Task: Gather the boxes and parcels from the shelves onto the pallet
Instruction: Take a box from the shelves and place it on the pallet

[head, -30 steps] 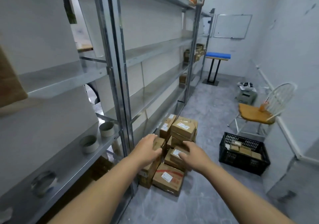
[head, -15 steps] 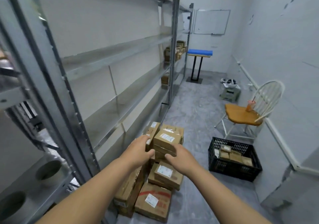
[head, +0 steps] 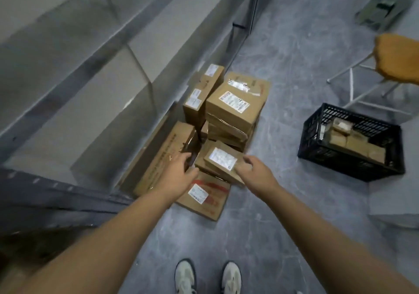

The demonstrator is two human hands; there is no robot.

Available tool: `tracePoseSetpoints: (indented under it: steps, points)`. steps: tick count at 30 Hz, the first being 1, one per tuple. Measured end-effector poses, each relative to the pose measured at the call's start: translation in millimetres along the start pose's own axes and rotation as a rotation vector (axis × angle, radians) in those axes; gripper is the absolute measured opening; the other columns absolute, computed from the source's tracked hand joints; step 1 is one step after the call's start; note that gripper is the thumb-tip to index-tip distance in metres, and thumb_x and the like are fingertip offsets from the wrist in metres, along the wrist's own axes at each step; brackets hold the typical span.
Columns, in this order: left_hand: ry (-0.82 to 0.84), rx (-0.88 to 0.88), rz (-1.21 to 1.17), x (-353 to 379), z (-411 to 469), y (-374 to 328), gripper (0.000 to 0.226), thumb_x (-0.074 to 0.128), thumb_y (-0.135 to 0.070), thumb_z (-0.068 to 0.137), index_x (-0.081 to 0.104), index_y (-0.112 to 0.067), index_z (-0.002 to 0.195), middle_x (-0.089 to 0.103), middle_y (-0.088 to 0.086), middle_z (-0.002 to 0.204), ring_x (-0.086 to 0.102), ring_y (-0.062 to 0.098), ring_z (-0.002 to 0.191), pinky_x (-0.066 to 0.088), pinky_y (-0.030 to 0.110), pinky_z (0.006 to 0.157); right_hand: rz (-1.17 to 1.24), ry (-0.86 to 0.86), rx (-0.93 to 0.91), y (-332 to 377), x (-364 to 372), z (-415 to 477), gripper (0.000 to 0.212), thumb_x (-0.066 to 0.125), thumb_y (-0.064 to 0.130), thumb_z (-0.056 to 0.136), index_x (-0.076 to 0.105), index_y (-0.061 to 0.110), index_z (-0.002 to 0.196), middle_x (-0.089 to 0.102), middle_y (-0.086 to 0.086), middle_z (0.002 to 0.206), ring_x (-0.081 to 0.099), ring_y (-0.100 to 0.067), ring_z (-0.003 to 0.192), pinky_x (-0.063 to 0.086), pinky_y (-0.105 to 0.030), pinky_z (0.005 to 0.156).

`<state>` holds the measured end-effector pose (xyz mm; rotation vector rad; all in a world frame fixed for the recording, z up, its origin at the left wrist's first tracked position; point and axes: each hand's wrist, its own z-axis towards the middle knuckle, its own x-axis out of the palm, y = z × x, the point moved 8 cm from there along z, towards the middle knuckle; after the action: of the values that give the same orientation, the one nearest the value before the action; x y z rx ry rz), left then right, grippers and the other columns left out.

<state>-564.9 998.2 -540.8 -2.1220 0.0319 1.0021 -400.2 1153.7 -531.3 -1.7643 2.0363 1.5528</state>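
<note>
Dim even light, motion blur, wide-angle edge warp

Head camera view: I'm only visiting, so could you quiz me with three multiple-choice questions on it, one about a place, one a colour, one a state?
1. The black crate stands: A on a shelf; B on the floor right of the box pile; C on the chair.
2. The shoes are: A red; B white; C green.
3. The right hand: A hangs empty; B grips the crate; C holds the small labelled box.
B: grey floor lies beneath it. B: both toes look white. C: its fingers curl over the box's corner.
</note>
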Motion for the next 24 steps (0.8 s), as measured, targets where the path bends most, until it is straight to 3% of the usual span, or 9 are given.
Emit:
tracePoseSetpoints:
  steps: [3, 6, 8, 10, 11, 13, 17, 21, 24]
  points:
    - [0.073, -0.113, -0.050, 71, 54, 87, 0.028, 0.063, -0.034, 0.088, 0.059, -0.033, 0.116, 0.062, -0.009, 0.112, 0.063, 0.002, 0.091, 0.050, 0.019, 0.071, 0.022, 0.078, 0.029, -71, 79, 65, 0.042, 0.060, 0.030, 0.091, 0.055, 0.018, 0.131, 0.060, 0.000, 0.126, 0.056, -0.015, 0.111, 0.037, -0.018, 0.082]
    - [0.095, -0.142, -0.025, 137, 107, 170, 0.012, 0.067, -0.026, 0.086, 0.056, -0.031, 0.089, 0.058, -0.021, 0.077, 0.062, -0.005, 0.063, 0.041, 0.004, 0.052, 0.015, 0.117, 0.067, -145, 161, 122, 0.033, 0.060, 0.025, 0.091, 0.062, 0.015, 0.122, 0.062, 0.006, 0.109, 0.055, -0.006, 0.092, 0.039, -0.017, 0.069]
    - [0.105, -0.135, 0.021, 177, 141, 219, 0.014, 0.068, -0.023, 0.086, 0.056, -0.025, 0.094, 0.057, -0.018, 0.082, 0.061, -0.003, 0.073, 0.040, 0.002, 0.056, 0.042, 0.119, 0.099, -193, 211, 154, 0.032, 0.061, 0.023, 0.092, 0.061, 0.013, 0.123, 0.060, 0.005, 0.108, 0.055, -0.007, 0.093, 0.041, -0.015, 0.071]
    - [0.135, -0.150, 0.029, 217, 174, 265, 0.029, 0.069, -0.025, 0.087, 0.061, -0.012, 0.112, 0.063, 0.000, 0.105, 0.065, 0.016, 0.096, 0.053, 0.021, 0.077, 0.108, 0.098, 0.179, -236, 255, 183, 0.035, 0.061, 0.024, 0.093, 0.058, 0.012, 0.125, 0.062, -0.006, 0.121, 0.059, -0.019, 0.104, 0.043, -0.025, 0.081]
    - [0.142, -0.173, 0.037, 234, 188, 285, 0.039, 0.069, -0.026, 0.087, 0.057, -0.010, 0.121, 0.061, 0.006, 0.116, 0.062, 0.023, 0.106, 0.053, 0.034, 0.089, 0.137, 0.069, 0.240, -257, 273, 196, 0.040, 0.062, 0.026, 0.093, 0.055, 0.009, 0.128, 0.060, -0.011, 0.126, 0.059, -0.025, 0.110, 0.043, -0.029, 0.083]
    - [0.132, -0.220, 0.074, 263, 213, 318, 0.047, 0.068, -0.025, 0.088, 0.051, -0.008, 0.128, 0.054, 0.012, 0.127, 0.055, 0.028, 0.116, 0.046, 0.042, 0.100, 0.159, 0.016, 0.356, -293, 301, 219, 0.052, 0.064, 0.032, 0.091, 0.047, 0.006, 0.133, 0.055, -0.016, 0.132, 0.055, -0.033, 0.118, 0.046, -0.037, 0.089]
    - [0.055, -0.316, 0.092, 303, 250, 357, 0.059, 0.068, -0.028, 0.086, 0.043, -0.003, 0.133, 0.049, 0.017, 0.134, 0.052, 0.034, 0.120, 0.045, 0.044, 0.102, 0.230, 0.018, 0.471, -347, 350, 256, 0.066, 0.069, 0.034, 0.087, 0.038, 0.003, 0.136, 0.053, -0.017, 0.133, 0.054, -0.035, 0.119, 0.048, -0.044, 0.096]
    - [-0.100, -0.307, 0.175, 313, 263, 369, 0.075, 0.080, -0.039, 0.072, 0.044, -0.006, 0.129, 0.041, 0.011, 0.132, 0.049, 0.032, 0.118, 0.043, 0.045, 0.102, 0.377, -0.012, 0.493, -366, 380, 272, 0.053, 0.069, 0.025, 0.088, 0.048, 0.003, 0.131, 0.060, -0.015, 0.128, 0.059, -0.033, 0.116, 0.047, -0.048, 0.100]
    - [-0.169, -0.317, 0.183, 312, 264, 372, 0.081, 0.084, -0.052, 0.061, 0.049, -0.014, 0.123, 0.038, 0.006, 0.129, 0.043, 0.027, 0.119, 0.043, 0.043, 0.100, 0.467, -0.134, 0.503, -382, 379, 267, 0.031, 0.066, 0.020, 0.089, 0.056, 0.009, 0.117, 0.066, -0.012, 0.118, 0.065, -0.027, 0.102, 0.054, -0.045, 0.089]
